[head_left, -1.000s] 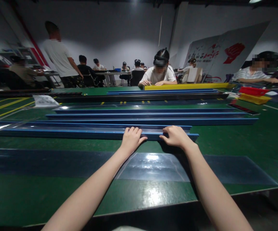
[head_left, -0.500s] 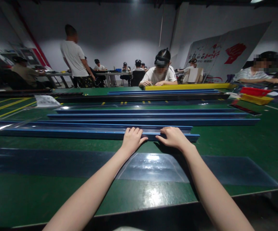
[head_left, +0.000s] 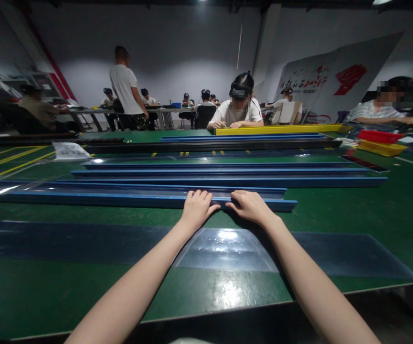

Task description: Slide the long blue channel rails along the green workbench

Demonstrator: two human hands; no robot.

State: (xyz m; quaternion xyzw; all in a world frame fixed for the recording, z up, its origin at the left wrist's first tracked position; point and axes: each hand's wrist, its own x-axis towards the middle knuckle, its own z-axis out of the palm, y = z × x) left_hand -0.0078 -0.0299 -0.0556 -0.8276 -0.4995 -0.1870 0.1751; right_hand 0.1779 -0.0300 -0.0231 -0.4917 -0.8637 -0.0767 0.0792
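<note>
Right hand (head_left: 249, 206) slid toward 9 o'clock along the blue rail (head_left: 84, 198), now just beside left hand (head_left: 196, 208); rail lies 9-to-3 across the bench (head_left: 353, 215), both hands' fingers (head_left: 201, 195) held together, pinching its near wall.

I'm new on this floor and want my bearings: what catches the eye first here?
The long blue rails lie in rows across the green table. On the nearest rail, the left hand and right hand clasp side by side, fingers over its top. Beyond, a yellow rail lies before a seated person at the far edge.
</note>
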